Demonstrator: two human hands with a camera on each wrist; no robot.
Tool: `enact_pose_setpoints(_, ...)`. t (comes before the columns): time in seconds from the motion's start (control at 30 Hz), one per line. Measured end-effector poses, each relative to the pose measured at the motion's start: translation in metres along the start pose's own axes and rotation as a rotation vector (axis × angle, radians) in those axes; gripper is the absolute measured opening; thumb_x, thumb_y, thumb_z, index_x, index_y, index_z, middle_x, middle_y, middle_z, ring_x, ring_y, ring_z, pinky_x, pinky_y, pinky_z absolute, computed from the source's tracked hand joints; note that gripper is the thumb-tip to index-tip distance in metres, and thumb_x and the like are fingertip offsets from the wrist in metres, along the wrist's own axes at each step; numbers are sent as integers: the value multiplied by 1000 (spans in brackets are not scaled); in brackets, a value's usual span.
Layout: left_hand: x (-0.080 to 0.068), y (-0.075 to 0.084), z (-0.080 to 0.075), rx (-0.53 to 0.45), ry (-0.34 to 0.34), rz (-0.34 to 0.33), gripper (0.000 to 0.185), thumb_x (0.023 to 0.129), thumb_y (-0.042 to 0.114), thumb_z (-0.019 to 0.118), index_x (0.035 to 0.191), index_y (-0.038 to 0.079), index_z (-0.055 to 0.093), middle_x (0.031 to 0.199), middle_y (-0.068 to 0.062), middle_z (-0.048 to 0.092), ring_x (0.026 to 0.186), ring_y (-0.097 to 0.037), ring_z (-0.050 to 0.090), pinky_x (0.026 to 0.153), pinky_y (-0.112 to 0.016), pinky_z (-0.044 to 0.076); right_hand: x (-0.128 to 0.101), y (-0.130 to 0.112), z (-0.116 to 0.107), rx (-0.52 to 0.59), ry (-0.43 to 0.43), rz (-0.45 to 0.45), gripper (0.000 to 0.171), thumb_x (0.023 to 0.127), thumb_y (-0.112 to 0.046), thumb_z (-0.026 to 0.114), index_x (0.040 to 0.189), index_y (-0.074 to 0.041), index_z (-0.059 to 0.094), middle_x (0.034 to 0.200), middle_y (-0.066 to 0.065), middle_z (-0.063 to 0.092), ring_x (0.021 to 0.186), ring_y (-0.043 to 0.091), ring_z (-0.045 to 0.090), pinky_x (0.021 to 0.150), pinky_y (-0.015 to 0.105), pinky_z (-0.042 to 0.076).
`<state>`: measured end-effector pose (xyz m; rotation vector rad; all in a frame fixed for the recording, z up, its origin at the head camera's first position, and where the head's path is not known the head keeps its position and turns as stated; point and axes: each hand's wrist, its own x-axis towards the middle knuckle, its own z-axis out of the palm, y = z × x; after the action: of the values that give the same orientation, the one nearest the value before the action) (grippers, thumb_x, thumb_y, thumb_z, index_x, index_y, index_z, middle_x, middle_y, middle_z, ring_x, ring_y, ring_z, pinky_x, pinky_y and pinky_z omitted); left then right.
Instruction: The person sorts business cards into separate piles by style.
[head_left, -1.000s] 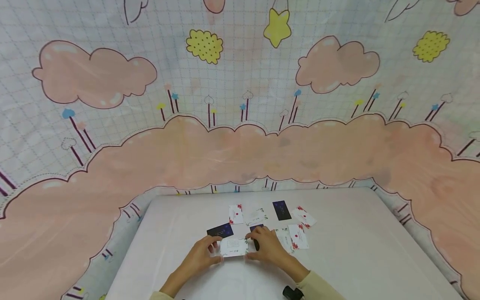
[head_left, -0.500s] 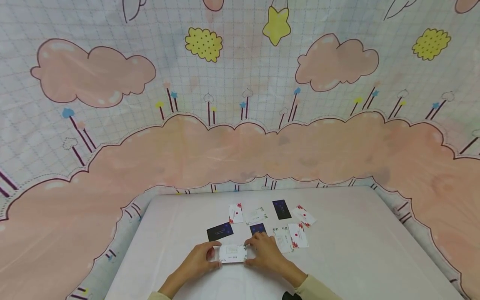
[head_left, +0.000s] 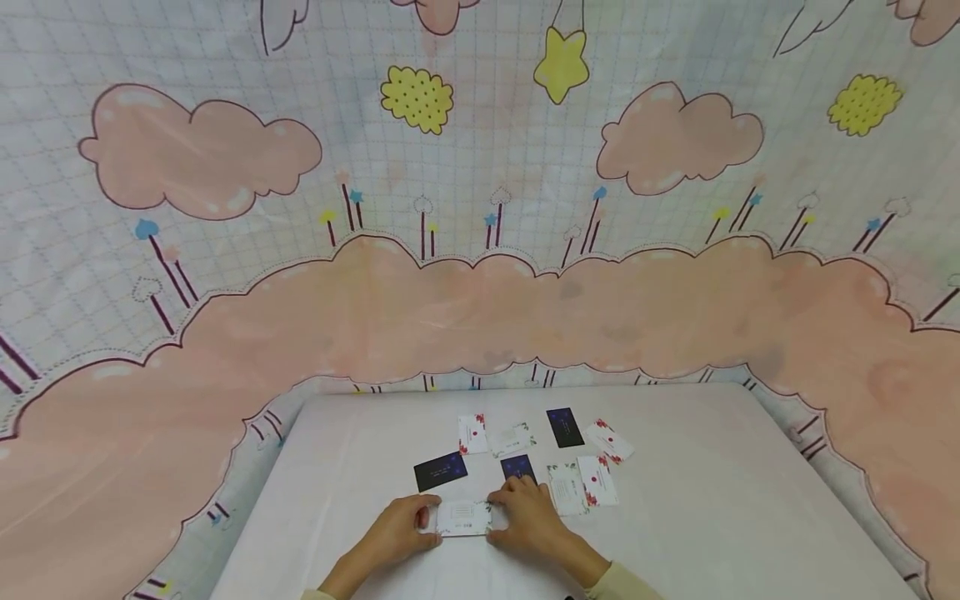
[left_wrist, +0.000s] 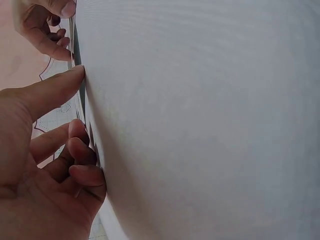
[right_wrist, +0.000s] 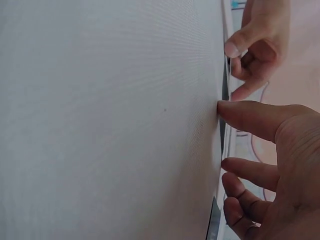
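A white business card [head_left: 463, 518] with grey print and leafy corners lies near the middle of the table, its long side towards me. At its left end my left hand [head_left: 399, 528] holds it between thumb and index finger, one at each corner. My right hand [head_left: 531, 520] holds the right end in the same way. Seen edge-on in the left wrist view, the left hand's thumb [left_wrist: 70, 80] touches the near edge, where light and dark layers show. Whether several cards are stacked there I cannot tell. Below the thumb, the left hand's other fingers are curled.
A dark blue card [head_left: 517, 467] lies partly behind my right fingers, and another dark card [head_left: 441, 472] is beyond the left hand. Further back are red-flowered cards [head_left: 472, 434], a leafy card [head_left: 567, 489] and a dark card [head_left: 565, 427]. A patterned cloth [head_left: 480, 308] hangs behind the white table [head_left: 712, 500].
Both hands have drawn the white card a little towards me, away from the dark cards behind it. More of the dark blue card by the right fingers now shows. The head view has tilted slightly.
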<state>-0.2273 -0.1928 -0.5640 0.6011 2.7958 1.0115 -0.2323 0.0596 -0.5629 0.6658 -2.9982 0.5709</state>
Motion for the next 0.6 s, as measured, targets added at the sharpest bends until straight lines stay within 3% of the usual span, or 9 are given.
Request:
enact_pose_setpoints(0.47, -1, 3, 0, -11, 20, -37, 61, 73, 19, 84, 124, -4, 60, 76, 6, 50, 64, -1, 38, 58, -20, 31, -2, 0, -2, 25, 16, -1, 55, 68, -45, 83, 115, -19, 71, 100, -7, 60, 94, 14, 48, 77, 33, 32)
enact_pose_setpoints(0.6, -1, 4, 1, -18, 52, -38, 65, 74, 19, 84, 128, -5, 56, 80, 5, 50, 67, -2, 39, 60, -21, 32, -4, 4, -2, 90, 44, 15, 50, 70, -42, 83, 113, -19, 71, 102, -7, 61, 93, 13, 49, 76, 31, 32)
